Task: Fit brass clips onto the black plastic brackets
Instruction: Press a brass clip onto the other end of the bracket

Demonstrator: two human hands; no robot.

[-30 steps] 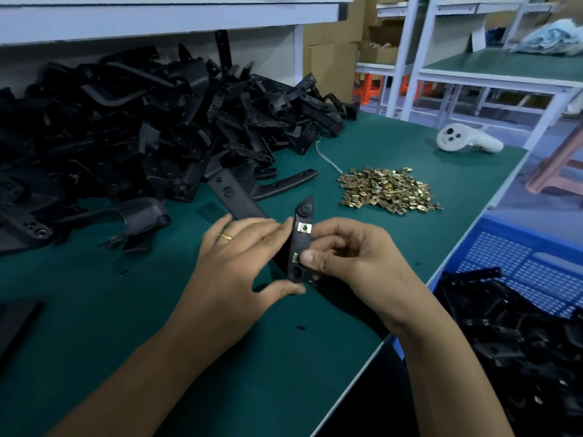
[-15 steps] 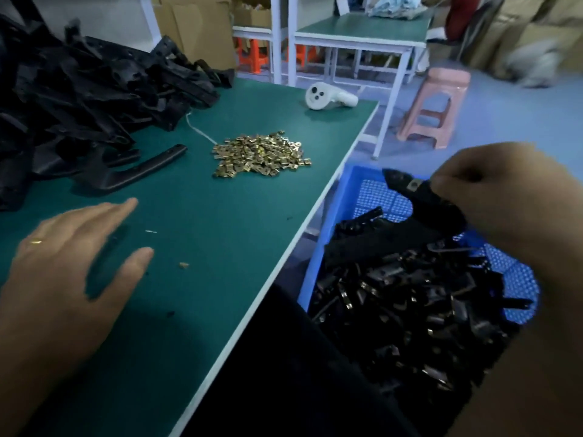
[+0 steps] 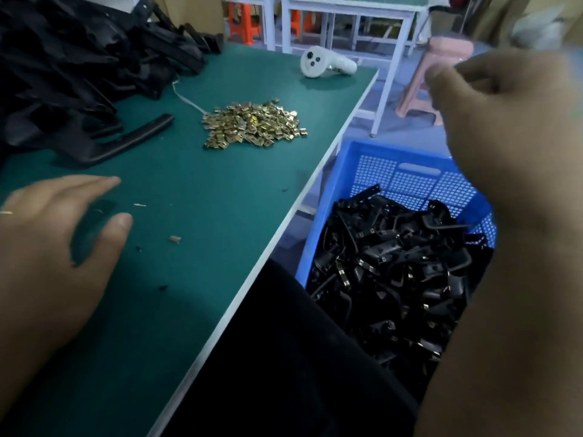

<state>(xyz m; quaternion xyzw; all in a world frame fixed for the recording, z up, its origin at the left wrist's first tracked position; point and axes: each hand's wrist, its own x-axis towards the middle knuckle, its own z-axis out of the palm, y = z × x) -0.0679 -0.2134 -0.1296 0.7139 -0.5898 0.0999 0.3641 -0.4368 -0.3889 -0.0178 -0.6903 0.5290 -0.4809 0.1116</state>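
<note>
Your left hand (image 3: pixel 53 247) lies spread with straight fingers over the green table (image 3: pixel 195 234), holding nothing, while your right hand (image 3: pixel 504 127) hangs blurred above the blue crate (image 3: pixel 391 171), fingers loosely curled and empty as far as can be told. The crate, just beside the table edge, is filled with black brackets (image 3: pixel 391 279), several showing brass clips. On the table sit the loose heap of brass clips (image 3: pixel 252 124), the pile of black plastic brackets (image 3: pixel 79 64) at the far left, and a white controller (image 3: pixel 325 63) near the far edge.
</note>
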